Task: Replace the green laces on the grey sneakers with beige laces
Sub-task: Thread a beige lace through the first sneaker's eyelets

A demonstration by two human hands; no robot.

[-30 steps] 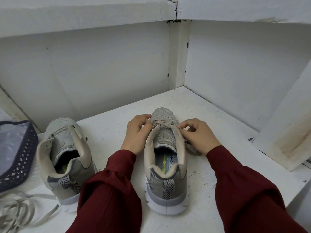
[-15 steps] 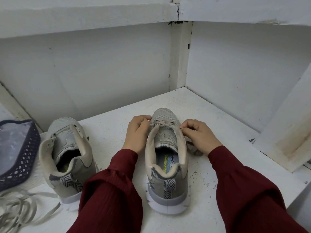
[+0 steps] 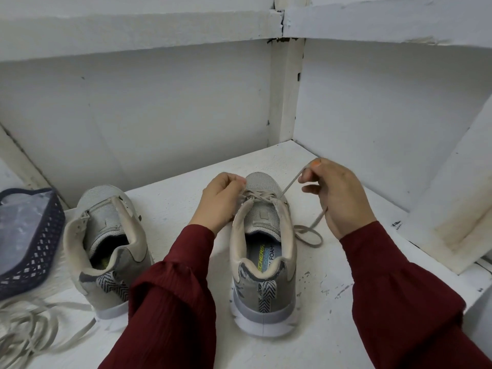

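The right hand (image 3: 338, 198) pinches the beige lace (image 3: 291, 182) taut toward two o'clock, probably to take up slack. The left hand (image 3: 218, 201) pinches the same lace at its crossings, steadying the grey sneaker (image 3: 263, 235) mid-bench (image 3: 346, 302). Its unlaced mate (image 3: 106, 235) stands at nine o'clock.

Beige lace (image 3: 290, 183) pinched in right hand (image 3: 338, 198); one nail (image 3: 316, 163) orange.
Sneaker (image 3: 263, 288) under left hand (image 3: 221, 201): grey mesh, beige collar, white sole, black-and-white herringbone heel tab, blue insole with yellow-green lettering.
Second sneaker (image 3: 106, 235), left of all fingers: same colours.
Basket (image 3: 40, 249): navy, lattice pattern.
Sleeves (image 3: 173, 302): maroon.
Shelf (image 3: 332, 328): white, dark-flecked.
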